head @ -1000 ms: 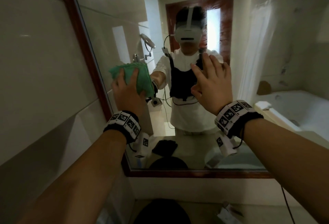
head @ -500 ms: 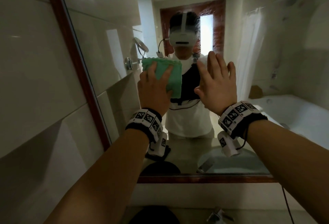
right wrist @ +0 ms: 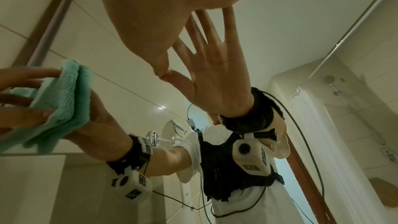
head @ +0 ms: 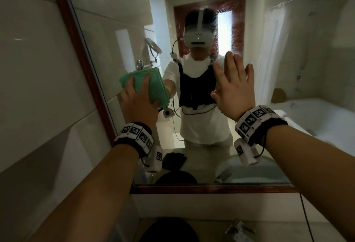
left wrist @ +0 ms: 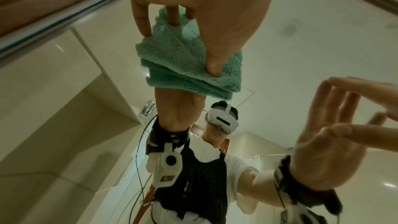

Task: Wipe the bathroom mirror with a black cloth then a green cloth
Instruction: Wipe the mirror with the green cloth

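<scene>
Green-cloth pass: my left hand (head: 138,103) presses the folded green cloth (head: 151,86) to the mirror (head: 307,68), fingers spread; right hand (head: 234,92) flat, bracing. Next: sweep rightward.

I see a folded, fluffy green cloth (head: 151,88) pressed flat against the wood-framed bathroom mirror (head: 269,68), near its left edge; a crumpled black cloth (head: 173,160) shows reflected low down.

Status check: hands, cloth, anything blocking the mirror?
Left hand presses folded green cloth on mirror, near its left frame. Right hand flat, fingers straight, thumb tip touching the glass. Black cloth reflected low. Nothing blocking.
</scene>
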